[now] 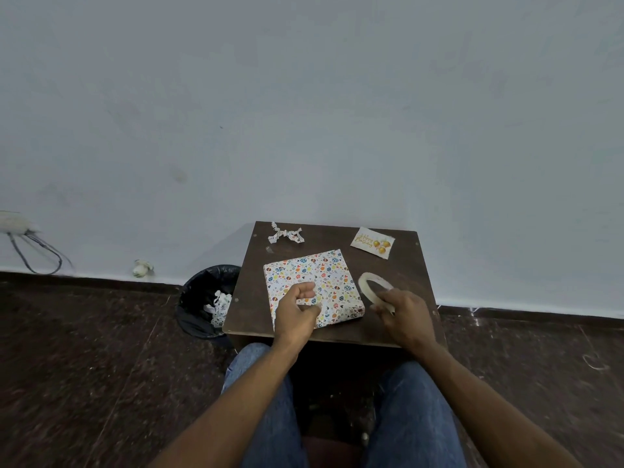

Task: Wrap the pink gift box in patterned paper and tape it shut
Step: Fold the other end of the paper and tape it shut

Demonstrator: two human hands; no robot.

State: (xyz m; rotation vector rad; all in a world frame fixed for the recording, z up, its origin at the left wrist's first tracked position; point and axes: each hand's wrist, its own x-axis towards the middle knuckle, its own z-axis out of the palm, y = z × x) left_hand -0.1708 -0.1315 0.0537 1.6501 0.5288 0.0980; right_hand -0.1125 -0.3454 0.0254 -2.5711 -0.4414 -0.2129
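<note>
Bin (202,292): black-lined, beside tabletop's left edge; holds patterned paper scraps (220,307).
Wrapped box (312,287): tabletop (405,265) centre, pink hidden.
Left hand (297,307): loosely curled over box; contact unclear.
Right hand (405,315): grips tape roll (373,287).

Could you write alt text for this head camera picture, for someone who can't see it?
A seated person's left hand hovers over a box wrapped in patterned paper on a small dark table, while the right hand holds a roll of clear tape. A paper bow and birthday card lie behind.
</note>
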